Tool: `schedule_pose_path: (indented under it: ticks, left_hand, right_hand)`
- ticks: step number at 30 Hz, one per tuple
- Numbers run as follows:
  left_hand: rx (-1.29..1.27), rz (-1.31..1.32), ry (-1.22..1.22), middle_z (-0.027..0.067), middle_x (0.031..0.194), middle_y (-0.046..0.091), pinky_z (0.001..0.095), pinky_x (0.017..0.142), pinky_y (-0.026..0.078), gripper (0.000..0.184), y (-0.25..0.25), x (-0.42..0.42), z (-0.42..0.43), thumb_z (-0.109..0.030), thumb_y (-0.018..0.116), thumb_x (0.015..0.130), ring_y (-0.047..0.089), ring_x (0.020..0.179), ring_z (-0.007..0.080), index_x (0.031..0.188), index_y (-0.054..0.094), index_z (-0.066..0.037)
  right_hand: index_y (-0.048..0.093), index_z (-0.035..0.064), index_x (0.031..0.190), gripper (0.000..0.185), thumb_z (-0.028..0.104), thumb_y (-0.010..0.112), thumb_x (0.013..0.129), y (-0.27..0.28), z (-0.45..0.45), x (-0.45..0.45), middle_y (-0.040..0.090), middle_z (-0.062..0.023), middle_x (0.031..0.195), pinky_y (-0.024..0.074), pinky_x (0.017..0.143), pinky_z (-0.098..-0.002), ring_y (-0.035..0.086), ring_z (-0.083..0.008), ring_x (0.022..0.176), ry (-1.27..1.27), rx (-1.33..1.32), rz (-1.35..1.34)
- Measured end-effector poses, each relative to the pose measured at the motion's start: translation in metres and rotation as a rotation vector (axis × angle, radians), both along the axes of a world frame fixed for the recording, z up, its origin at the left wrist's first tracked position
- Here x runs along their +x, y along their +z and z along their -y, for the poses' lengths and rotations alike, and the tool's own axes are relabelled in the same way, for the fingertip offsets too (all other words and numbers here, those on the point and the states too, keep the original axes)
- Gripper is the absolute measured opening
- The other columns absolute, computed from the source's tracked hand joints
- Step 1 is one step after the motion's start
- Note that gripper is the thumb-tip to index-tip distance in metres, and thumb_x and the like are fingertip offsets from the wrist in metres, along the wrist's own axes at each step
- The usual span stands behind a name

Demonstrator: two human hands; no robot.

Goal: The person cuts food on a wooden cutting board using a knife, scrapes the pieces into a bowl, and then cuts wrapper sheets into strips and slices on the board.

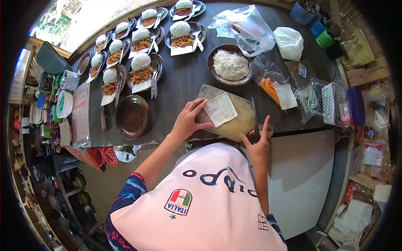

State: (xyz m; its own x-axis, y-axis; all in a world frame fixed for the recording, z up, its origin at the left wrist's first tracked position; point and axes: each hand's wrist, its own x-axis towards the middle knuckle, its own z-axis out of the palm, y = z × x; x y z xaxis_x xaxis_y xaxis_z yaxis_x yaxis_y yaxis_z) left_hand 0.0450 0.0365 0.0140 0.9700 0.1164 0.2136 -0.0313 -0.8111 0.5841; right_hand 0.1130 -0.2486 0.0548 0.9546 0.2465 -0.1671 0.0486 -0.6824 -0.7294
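Note:
A whitish rectangular sheet [221,109] with straight lines across it lies on a worn wooden cutting board [238,121]; its material is unclear. My left hand [188,119] rests at the board's left side, thumb and fingers spread, fingertips by the sheet's upper left corner. At the board's right edge is a knife [253,113], its narrow blade pointing away from me. Its dark handle sits in my right hand [257,146], whose index finger and thumb are stretched out. The other right fingers are hidden beneath the hand.
Several plates of rice and brown food [141,75] with cutlery stand at the back left. A brown plate [132,117] lies nearer. Beyond the board are a bowl of white shreds [231,65], plastic bags [289,43] and a packet with orange contents [270,90]. Baskets [333,102] line the right.

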Motion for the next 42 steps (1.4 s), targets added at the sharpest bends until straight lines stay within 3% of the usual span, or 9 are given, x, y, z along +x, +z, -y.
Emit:
schedule_pose_path:
  ticks: [4,7,10,13,17,18,22,28,42]
  left_hand:
    - [0.037,0.051,0.099,0.0086,0.148,0.056,0.0437,0.110,0.050,0.085,-0.003,-0.002,0.009,-0.033,0.091,0.075,0.057,0.128,0.0324,0.148,0.057,-0.007]
    - [0.053,0.038,0.176,0.0077,0.146,0.058,0.0424,0.108,0.051,0.082,-0.003,-0.006,0.021,-0.034,0.091,0.075,0.058,0.127,0.0315,0.145,0.059,-0.006]
    - [0.069,0.029,0.228,0.0071,0.145,0.059,0.0416,0.107,0.052,0.082,0.000,-0.009,0.030,-0.036,0.091,0.075,0.059,0.126,0.0311,0.144,0.060,-0.005]
    - [0.034,-0.100,0.207,0.0070,0.148,0.057,0.0427,0.111,0.049,0.092,0.008,-0.001,0.020,-0.038,0.092,0.071,0.056,0.133,0.0312,0.149,0.055,-0.005]
    - [0.220,-0.002,-0.104,0.0077,0.154,0.052,0.0447,0.121,0.040,0.111,0.026,0.041,-0.018,-0.041,0.093,0.063,0.046,0.144,0.0318,0.158,0.045,-0.007]
    - [0.233,-0.036,-0.184,0.0080,0.156,0.051,0.0452,0.124,0.037,0.115,0.030,0.051,-0.027,-0.041,0.094,0.062,0.044,0.146,0.0320,0.159,0.043,-0.007]
    - [0.182,-0.100,-0.374,0.0102,0.157,0.050,0.0468,0.127,0.032,0.124,0.027,0.075,-0.043,-0.038,0.097,0.055,0.041,0.149,0.0329,0.161,0.040,-0.009]
    - [0.050,-0.160,-0.429,0.0097,0.152,0.054,0.0482,0.125,0.035,0.119,0.020,0.090,-0.045,-0.032,0.097,0.054,0.044,0.146,0.0332,0.160,0.044,-0.017]
    - [0.029,-0.081,-0.439,0.0061,0.134,0.062,0.0458,0.118,0.041,0.098,0.010,0.086,-0.049,-0.041,0.091,0.066,0.053,0.134,0.0305,0.154,0.054,-0.016]
  right_hand:
    - [0.002,0.0263,0.171,0.114,0.029,0.081,0.090,-0.008,-0.008,0.009,0.071,-0.0176,0.103,0.0558,0.090,-0.0490,0.071,-0.0379,0.101,0.007,0.020,0.020]
    - [0.006,0.0254,0.171,0.114,0.020,0.083,0.088,-0.017,-0.013,0.024,0.070,-0.0072,0.093,0.0558,0.082,-0.0435,0.071,-0.0290,0.088,0.048,-0.077,0.224]
    - [0.006,0.0243,0.171,0.116,0.022,0.085,0.086,-0.006,-0.019,0.041,0.070,-0.0079,0.093,0.0562,0.083,-0.0446,0.071,-0.0306,0.090,0.048,-0.097,0.139]
    - [0.003,0.0244,0.171,0.120,0.033,0.086,0.084,0.005,-0.026,0.048,0.073,-0.0046,0.095,0.0588,0.082,-0.0490,0.074,-0.0339,0.090,0.027,-0.144,0.098]
    - [0.005,0.0223,0.171,0.139,0.030,0.097,0.067,-0.010,-0.045,0.048,0.071,-0.0099,0.127,0.0582,0.090,-0.0489,0.070,-0.0361,0.114,0.174,0.109,0.219]
    - [0.003,0.0198,0.171,0.146,0.028,0.100,0.062,-0.012,-0.050,0.046,0.064,-0.0116,0.142,0.0569,0.096,-0.0496,0.065,-0.0376,0.126,0.201,0.120,0.200]
    - [-0.004,0.0190,0.170,0.151,0.027,0.100,0.061,-0.015,-0.068,0.043,0.061,-0.0082,0.146,0.0586,0.095,-0.0492,0.066,-0.0368,0.124,0.245,0.113,0.209]
    - [-0.007,0.0199,0.170,0.155,0.025,0.101,0.058,-0.019,-0.080,0.042,0.065,-0.0063,0.141,0.0577,0.097,-0.0461,0.067,-0.0344,0.123,0.223,0.099,0.059]
    - [-0.006,0.0209,0.170,0.143,0.016,0.094,0.068,-0.028,-0.088,0.054,0.073,-0.0059,0.124,0.0550,0.100,-0.0435,0.070,-0.0324,0.116,0.263,0.190,-0.013]
